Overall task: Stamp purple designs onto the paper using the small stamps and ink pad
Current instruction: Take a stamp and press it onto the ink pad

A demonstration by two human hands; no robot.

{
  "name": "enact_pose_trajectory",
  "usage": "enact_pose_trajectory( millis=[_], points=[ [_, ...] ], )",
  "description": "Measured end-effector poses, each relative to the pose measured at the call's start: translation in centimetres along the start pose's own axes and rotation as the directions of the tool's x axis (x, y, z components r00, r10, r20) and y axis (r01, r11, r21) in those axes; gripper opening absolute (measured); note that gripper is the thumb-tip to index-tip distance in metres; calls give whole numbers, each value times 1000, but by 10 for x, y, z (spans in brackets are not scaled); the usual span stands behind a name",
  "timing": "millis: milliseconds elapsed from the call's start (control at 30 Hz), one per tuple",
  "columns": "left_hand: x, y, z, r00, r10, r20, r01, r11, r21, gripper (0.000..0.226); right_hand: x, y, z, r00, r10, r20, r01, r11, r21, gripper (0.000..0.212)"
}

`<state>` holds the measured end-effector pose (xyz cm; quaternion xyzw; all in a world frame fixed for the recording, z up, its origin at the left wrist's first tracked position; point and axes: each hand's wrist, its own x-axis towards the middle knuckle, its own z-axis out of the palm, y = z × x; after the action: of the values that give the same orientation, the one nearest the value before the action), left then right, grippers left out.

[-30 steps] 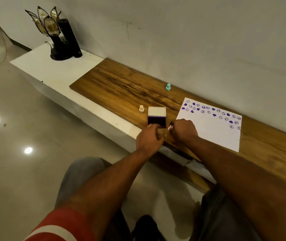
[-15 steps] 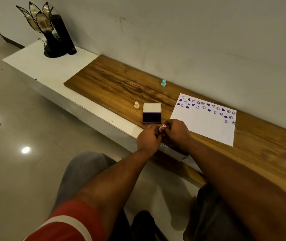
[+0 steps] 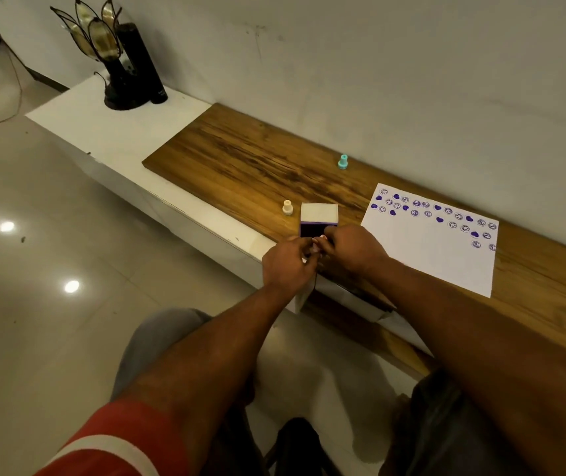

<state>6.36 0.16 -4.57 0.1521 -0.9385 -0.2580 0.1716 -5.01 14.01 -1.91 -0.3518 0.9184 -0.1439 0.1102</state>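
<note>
A: Where are your hands, and what do the fingers hold?

B: Your left hand (image 3: 288,266) and right hand (image 3: 355,250) meet at the near edge of the wooden tabletop (image 3: 240,166). The fingers (image 3: 316,248) of both hands close together around a small pale stamp (image 3: 319,239), of which only a tip shows between them. Which hand bears the hold cannot be told.

A: Where is the ink pad relative to the fingers?

B: The ink pad (image 3: 318,219) lies open just beyond the fingers, its dark inked face nearest them and its pale lid tilted up behind. Your right fingers overlap its near corner in the view; contact cannot be told.

A: And the remaining stamps?

B: A cream stamp (image 3: 287,207) stands upright beyond and to the left of the fingers, just beside the ink pad. A teal stamp (image 3: 342,161) stands upright farther beyond the fingers, near the wall, well apart from them.

A: And the paper?

B: The paper (image 3: 426,255) lies flat to the right of the fingers, near your right hand. Purple hearts and round faces (image 3: 439,214) run along its far edge and down its right side.
</note>
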Motion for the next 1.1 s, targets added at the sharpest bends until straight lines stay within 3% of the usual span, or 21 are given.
enact_pose_trajectory(
  millis=[233,367,500,733,900,1000,1100],
  points=[
    [16,-38,-11,999,30,-17,-30,999,-28,38,25,-16,10,989,-132,-59,135,990,50,45],
    [25,-57,-12,993,-97,-65,93,994,-60,38,33,-17,7,981,-68,-184,94,985,141,42],
    [37,-67,-2,978,-205,-43,201,976,-78,41,36,-2,9,982,-25,-185,41,996,82,49],
    [49,-67,13,976,-213,-34,211,976,-61,36,26,19,9,987,-15,-158,25,998,66,55],
    [48,-65,8,969,-243,-35,240,968,-74,53,22,23,7,987,18,-160,-15,1000,20,55],
    [46,-56,3,983,-183,-9,181,979,-89,57,19,26,4,983,41,-178,-42,999,0,58],
    [57,-40,-1,992,23,121,-19,999,-36,71,16,30,1,978,59,-199,-64,998,-17,57]
  ],
)
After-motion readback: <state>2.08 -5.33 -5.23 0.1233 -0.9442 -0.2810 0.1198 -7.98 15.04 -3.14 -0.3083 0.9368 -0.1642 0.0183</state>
